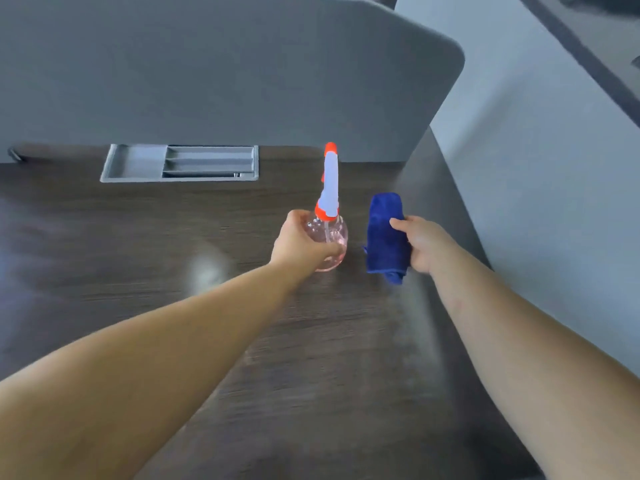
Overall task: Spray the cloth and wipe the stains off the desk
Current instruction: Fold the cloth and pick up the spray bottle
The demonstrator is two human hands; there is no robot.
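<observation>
A spray bottle (330, 216) with a clear pink round body and a white and orange trigger head stands on the dark wood desk (138, 254). My left hand (299, 240) grips its round body from the left. Just to the right, my right hand (424, 242) holds a folded blue cloth (386, 230) with the thumb laid across it. The cloth hangs close above the desk. A pale whitish smear (207, 268) shows on the desk, left of the bottle.
A grey recessed tray (138, 164) with slots is set into the desk's back edge. A grey divider panel (225, 71) rises behind it. The desk's right edge (460, 216) runs beside a pale wall.
</observation>
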